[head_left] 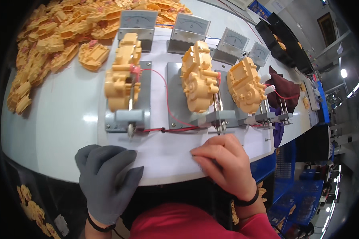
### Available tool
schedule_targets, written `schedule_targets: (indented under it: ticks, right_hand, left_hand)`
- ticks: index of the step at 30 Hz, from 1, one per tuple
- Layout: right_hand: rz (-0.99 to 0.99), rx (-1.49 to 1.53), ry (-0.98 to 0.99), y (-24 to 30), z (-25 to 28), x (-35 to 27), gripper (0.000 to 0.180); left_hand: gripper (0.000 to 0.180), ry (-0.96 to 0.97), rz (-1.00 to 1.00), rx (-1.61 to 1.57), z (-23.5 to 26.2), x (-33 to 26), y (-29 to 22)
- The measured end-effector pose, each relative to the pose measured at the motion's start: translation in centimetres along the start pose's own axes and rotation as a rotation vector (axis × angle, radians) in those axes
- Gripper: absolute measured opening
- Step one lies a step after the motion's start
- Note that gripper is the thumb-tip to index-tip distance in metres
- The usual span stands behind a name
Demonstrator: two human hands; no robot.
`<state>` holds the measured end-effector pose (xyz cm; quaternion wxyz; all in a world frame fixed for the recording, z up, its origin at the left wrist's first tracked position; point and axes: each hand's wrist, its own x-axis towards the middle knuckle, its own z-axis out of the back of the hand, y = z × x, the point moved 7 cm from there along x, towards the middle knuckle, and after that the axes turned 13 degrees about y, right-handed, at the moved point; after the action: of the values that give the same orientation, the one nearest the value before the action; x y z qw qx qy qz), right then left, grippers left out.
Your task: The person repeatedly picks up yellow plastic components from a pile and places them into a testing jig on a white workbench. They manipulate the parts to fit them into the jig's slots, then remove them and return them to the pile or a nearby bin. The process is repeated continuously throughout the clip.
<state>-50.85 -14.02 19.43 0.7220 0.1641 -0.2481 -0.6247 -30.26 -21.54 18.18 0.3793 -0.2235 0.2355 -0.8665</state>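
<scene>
My left hand (pixel 105 175), in a grey glove, rests at the table's front edge, fingers bent and thumb apart, with nothing visible in it. Bare and loosely curled, my right hand (pixel 227 163) hovers just in front of the middle fixture, thumb and index tips close together; nothing shows between them. Three yellow plastic gear housings stand upright on grey test fixtures: a left housing (pixel 121 79), a middle housing (pixel 199 79) and a right housing (pixel 246 85). Metal pins on a grey clamp block (pixel 130 116) meet the left one. A red wire (pixel 166 93) runs from its pink part.
Behind the fixtures stand several analog meters, including a left meter (pixel 138 22) and a middle meter (pixel 190 28). A large heap of yellow housings (pixel 64 36) covers the far left. A dark red cloth (pixel 285 89) lies at right. Blue crates (pixel 295 195) sit below the right edge.
</scene>
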Motion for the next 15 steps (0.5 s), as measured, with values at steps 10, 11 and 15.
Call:
schedule_targets:
  ticks: [10, 11, 15]
  right_hand:
    - [-0.004, 0.003, 0.017, -0.2, -0.3, 0.0, 0.027]
    - [-0.013, -0.007, 0.000, -0.2, -0.3, -0.1, 0.027]
    - [-0.020, -0.026, -0.051, -0.1, -0.3, -0.2, 0.026]
  left_hand:
    - [0.026, 0.020, 0.094, -0.031, -0.9, 0.2, 0.8]
    - [0.025, 0.010, 0.104, -0.046, -0.9, 0.2, 0.9]
    - [0.024, -0.012, 0.125, -0.099, -0.9, 0.2, 0.9]
